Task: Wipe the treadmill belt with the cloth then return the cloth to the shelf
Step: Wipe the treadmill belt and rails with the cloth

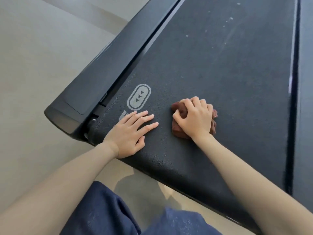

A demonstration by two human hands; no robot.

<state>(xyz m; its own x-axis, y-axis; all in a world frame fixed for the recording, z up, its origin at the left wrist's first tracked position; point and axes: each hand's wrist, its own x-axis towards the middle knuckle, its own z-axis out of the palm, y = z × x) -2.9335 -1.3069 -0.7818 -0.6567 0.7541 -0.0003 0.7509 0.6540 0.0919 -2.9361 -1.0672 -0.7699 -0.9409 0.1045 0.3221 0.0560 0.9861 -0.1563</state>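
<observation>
- Fingers (187, 103) of the right hand (194, 117) are curled in tight. They squeeze the cloth (179, 132) and press it down on the treadmill belt (220, 65)
- Fingers (145, 116) of the left hand (128, 134) are straight and a bit apart. They lie flat on the belt by its left edge and hold nothing
- The two hands are near each other but do not touch
- The cloth sits close to the near end of the belt, about halfway between the two side edges
- It is dark red-brown, soft and scrunched into a small lump that pokes out around the hand
- I think the wiping step is going on and is not far along, for little pale specks (231, 18) show way up the belt
- Next, I think the cloth must be pushed up toward those specks with a firm press and a long reach, while the flat hand props the body
- An oval mark with arrows (139, 97) is printed just above the left hand
- No shelf can be seen, so the putting back comes later
</observation>
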